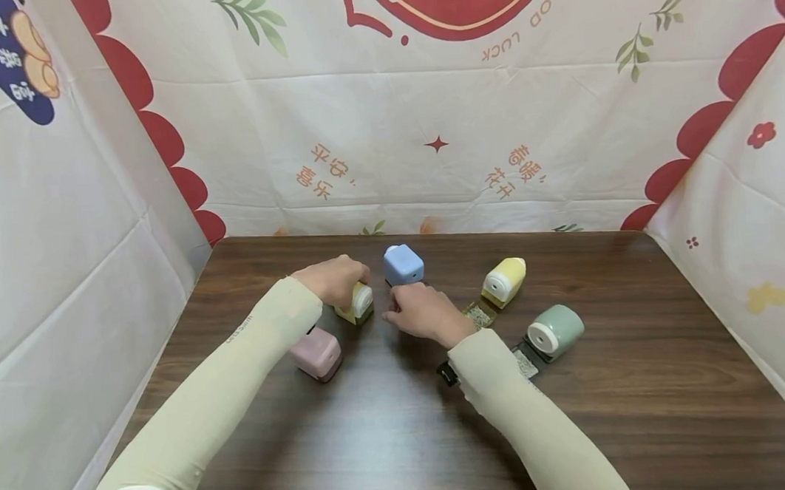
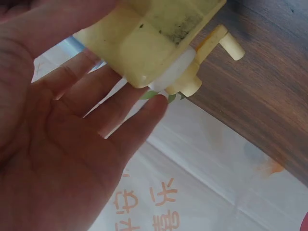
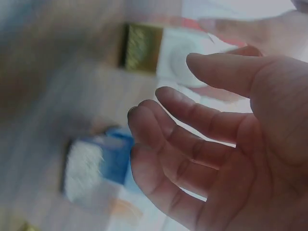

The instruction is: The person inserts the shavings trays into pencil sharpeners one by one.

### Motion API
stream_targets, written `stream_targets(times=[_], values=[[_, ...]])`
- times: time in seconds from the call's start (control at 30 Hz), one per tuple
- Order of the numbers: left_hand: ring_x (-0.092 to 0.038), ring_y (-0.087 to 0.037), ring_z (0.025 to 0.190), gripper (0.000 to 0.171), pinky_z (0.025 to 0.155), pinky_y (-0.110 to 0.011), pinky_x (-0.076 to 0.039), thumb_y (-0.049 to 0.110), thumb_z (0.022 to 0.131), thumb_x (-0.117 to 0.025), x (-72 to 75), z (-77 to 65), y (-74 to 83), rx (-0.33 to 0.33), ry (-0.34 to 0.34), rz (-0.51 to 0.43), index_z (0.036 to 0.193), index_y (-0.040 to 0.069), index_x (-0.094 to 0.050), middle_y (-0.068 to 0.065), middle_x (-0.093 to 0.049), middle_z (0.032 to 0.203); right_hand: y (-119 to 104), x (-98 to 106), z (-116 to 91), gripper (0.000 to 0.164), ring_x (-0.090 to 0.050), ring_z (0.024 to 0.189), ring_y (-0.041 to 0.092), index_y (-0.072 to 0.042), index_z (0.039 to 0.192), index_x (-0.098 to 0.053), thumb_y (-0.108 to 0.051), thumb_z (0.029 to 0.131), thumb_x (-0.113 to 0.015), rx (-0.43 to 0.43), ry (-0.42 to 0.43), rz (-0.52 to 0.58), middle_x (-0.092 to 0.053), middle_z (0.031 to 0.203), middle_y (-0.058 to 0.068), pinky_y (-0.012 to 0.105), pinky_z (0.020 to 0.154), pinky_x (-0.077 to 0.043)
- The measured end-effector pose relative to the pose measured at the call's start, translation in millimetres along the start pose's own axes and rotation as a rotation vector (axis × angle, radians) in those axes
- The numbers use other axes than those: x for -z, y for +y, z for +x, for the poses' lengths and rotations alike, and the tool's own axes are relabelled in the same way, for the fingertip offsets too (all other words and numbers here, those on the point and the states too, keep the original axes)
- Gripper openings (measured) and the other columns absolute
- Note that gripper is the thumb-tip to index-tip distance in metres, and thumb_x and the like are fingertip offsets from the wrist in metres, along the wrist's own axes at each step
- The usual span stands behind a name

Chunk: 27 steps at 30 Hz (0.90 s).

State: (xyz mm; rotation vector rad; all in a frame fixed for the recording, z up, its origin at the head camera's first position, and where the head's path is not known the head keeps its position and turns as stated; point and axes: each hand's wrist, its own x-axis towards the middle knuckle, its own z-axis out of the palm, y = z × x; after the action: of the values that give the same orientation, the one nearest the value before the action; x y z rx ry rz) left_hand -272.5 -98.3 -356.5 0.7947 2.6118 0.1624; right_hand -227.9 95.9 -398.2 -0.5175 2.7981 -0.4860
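My left hand (image 1: 336, 279) grips a yellow pencil sharpener (image 1: 354, 306) from above, at the back left of the table. Its hand crank (image 2: 211, 50) and white collar show in the left wrist view, with dark specks inside the see-through body. My right hand (image 1: 426, 313) hovers just right of it, in front of a blue pencil sharpener (image 1: 403, 264). Nothing lies between its loosely bent fingers (image 3: 183, 149) in the right wrist view. There, a drawer of pale shavings (image 3: 84, 168) sticks out of the blue sharpener.
Near my left forearm stands a pink sharpener (image 1: 317, 352). To the right are a second yellow sharpener (image 1: 506, 279) and a green one (image 1: 560, 329), both with shavings drawers out. A printed white cloth (image 1: 386, 127) hangs behind the wooden table (image 1: 641, 409).
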Motion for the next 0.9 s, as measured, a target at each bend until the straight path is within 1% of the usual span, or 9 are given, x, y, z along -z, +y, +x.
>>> stream_targets(times=[0.1,0.23,0.3,0.37,0.43,0.53,0.67,0.8,0.9], values=[[-0.064,-0.023,0.112,0.059,0.083,-0.034,-0.057,-0.004,0.087,-0.078,3.6,-0.6,-1.6,0.001,-0.008,-0.007,0.144,0.005,-0.066,-0.014,-0.069,0.140,5.8,12.2,-4.0,0.020,-0.065,0.077,0.020,-0.013,0.098,-0.068,-0.032,0.105,-0.072,-0.003,0.034,-0.002,-0.071,0.092,0.003,0.040,0.068,-0.053],[-0.062,-0.026,0.122,0.060,0.088,-0.036,-0.058,-0.003,0.084,-0.079,10.7,-3.6,-3.9,-0.020,0.011,-0.023,0.142,0.005,-0.067,-0.015,-0.069,0.143,13.7,24.8,-7.8,0.025,-0.068,0.083,0.024,-0.010,0.105,-0.070,-0.034,0.104,-0.072,-0.053,0.081,0.005,-0.073,0.101,0.008,0.043,0.070,-0.056],[-0.063,-0.028,0.127,0.059,0.093,-0.038,-0.059,-0.004,0.084,-0.079,15.2,-5.7,-4.2,-0.036,0.030,-0.030,0.141,0.003,-0.068,-0.016,-0.069,0.143,17.1,28.4,-8.3,0.031,-0.070,0.090,0.026,-0.006,0.114,-0.072,-0.036,0.104,-0.072,-0.087,0.099,0.004,-0.073,0.109,0.012,0.047,0.074,-0.058],[-0.064,-0.031,0.131,0.056,0.100,-0.041,-0.058,-0.004,0.084,-0.080,19.1,-6.5,-4.1,-0.057,0.052,-0.033,0.139,0.001,-0.068,-0.017,-0.070,0.142,20.1,30.1,-8.2,0.041,-0.071,0.097,0.030,-0.002,0.125,-0.069,-0.037,0.103,-0.073,-0.120,0.113,-0.001,-0.072,0.117,0.015,0.051,0.079,-0.060],[-0.065,-0.032,0.133,0.052,0.106,-0.044,-0.056,-0.002,0.087,-0.080,22.3,-6.6,-3.2,-0.067,0.078,-0.027,0.138,0.000,-0.069,-0.017,-0.070,0.141,23.0,29.2,-7.7,0.049,-0.071,0.103,0.033,0.001,0.131,-0.067,-0.039,0.103,-0.073,-0.145,0.129,-0.008,-0.070,0.122,0.018,0.056,0.083,-0.060],[-0.062,-0.033,0.136,0.048,0.111,-0.046,-0.053,0.003,0.091,-0.081,23.9,-3.3,-0.8,-0.064,0.112,-0.020,0.138,0.002,-0.069,-0.016,-0.070,0.143,27.3,24.7,-5.9,0.053,-0.070,0.106,0.036,0.002,0.132,-0.066,-0.041,0.102,-0.075,-0.176,0.142,-0.010,-0.068,0.124,0.020,0.059,0.085,-0.059],[-0.062,-0.033,0.134,0.048,0.111,-0.046,-0.053,0.013,0.096,-0.082,22.1,6.0,5.9,-0.061,0.157,-0.017,0.141,0.004,-0.068,-0.012,-0.072,0.140,31.9,14.8,-1.7,0.055,-0.069,0.108,0.038,0.005,0.127,-0.066,-0.042,0.101,-0.076,-0.208,0.147,-0.005,-0.065,0.122,0.022,0.059,0.084,-0.060],[-0.067,-0.030,0.128,0.052,0.107,-0.044,-0.056,0.011,0.096,-0.081,19.9,17.0,14.6,-0.074,0.211,-0.037,0.144,0.002,-0.064,-0.013,-0.072,0.139,33.9,5.5,2.5,0.059,-0.068,0.109,0.041,0.008,0.125,-0.064,-0.043,0.100,-0.077,-0.241,0.132,-0.018,-0.065,0.120,0.025,0.058,0.082,-0.060],[-0.067,-0.032,0.129,0.054,0.108,-0.045,-0.056,0.004,0.097,-0.077,19.0,24.9,20.9,-0.083,0.244,-0.029,0.148,0.002,-0.061,-0.016,-0.069,0.143,32.9,2.0,4.4,0.058,-0.068,0.111,0.043,0.009,0.123,-0.065,-0.043,0.100,-0.077,-0.264,0.113,-0.039,-0.065,0.120,0.026,0.058,0.083,-0.061]])
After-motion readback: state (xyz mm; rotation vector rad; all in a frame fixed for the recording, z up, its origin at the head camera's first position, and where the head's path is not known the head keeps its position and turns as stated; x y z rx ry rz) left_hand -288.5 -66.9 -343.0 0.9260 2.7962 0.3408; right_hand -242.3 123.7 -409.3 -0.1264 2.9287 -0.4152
